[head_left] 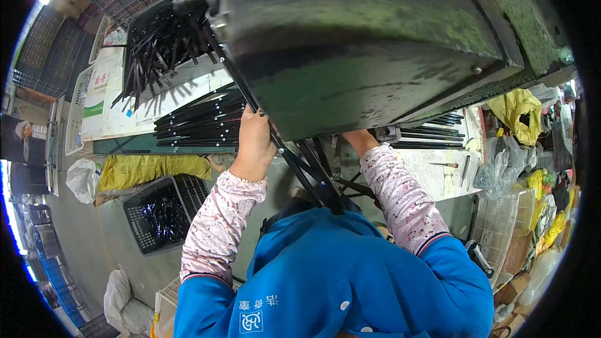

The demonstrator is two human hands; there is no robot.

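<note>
My left hand [253, 144] is closed around several long black rods [300, 166] that slant down toward my lap, just under the edge of a big dark green machine body [363, 44]. My right hand [360, 139] reaches up beneath that machine; only the wrist and base of the hand show, and its fingers are hidden. A neat stack of black rods [200, 122] lies on the bench just left of my left hand. More black rods [432, 134] lie to the right of my right hand. Both forearms wear floral sleeves over a blue jacket.
A loose heap of black rods [156, 50] sits at the back left on white printed sheets [125, 109]. A black plastic crate [159, 213] stands on the floor below left, beside a yellow sack [150, 169]. Bags, cartons and a white basket [498, 225] crowd the right side.
</note>
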